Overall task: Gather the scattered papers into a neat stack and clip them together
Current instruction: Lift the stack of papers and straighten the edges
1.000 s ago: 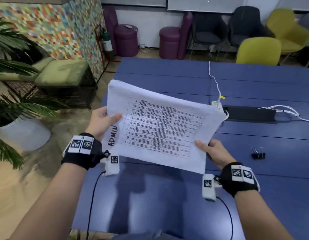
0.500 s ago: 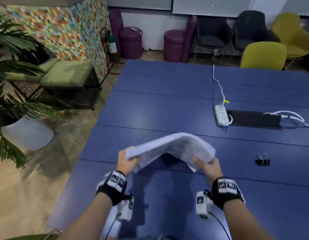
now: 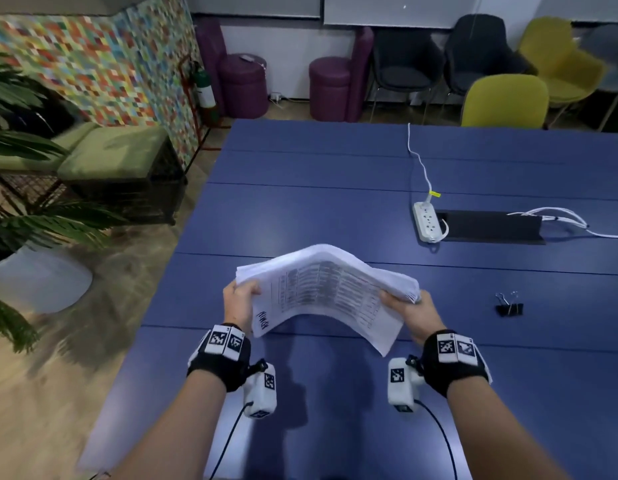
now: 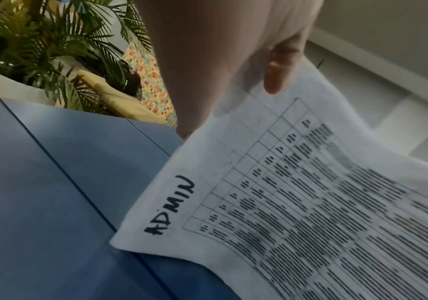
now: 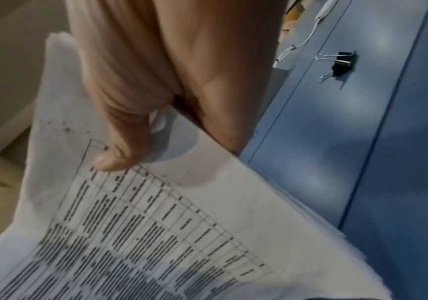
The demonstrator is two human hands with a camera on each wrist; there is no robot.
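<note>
A stack of white papers [image 3: 326, 289] with a printed table and "ADMIN" handwritten on the top sheet arches upward over the blue table [image 3: 335, 209]. My left hand [image 3: 240, 301] grips its left edge, thumb on top [image 4: 279, 67]. My right hand [image 3: 409, 311] grips the right edge, thumb pressed on the top sheet [image 5: 116, 156]. The stack [image 4: 297, 213] bows between both hands, and its sheets fan slightly at the right edge [image 5: 297, 213]. A black binder clip [image 3: 508, 306] lies on the table to the right of my right hand, also in the right wrist view as binder clip [image 5: 341, 63].
A white power strip [image 3: 427, 221] with its cable and a black cable slot [image 3: 491, 226] sit farther back on the right. Chairs [image 3: 505, 102] line the far table edge. The table's left edge drops to the floor by a potted plant [image 3: 20, 216].
The stack came down from an upright hold in front of me to low over the table. It now bows upward between my hands, tilted more towards me than half a second ago.
</note>
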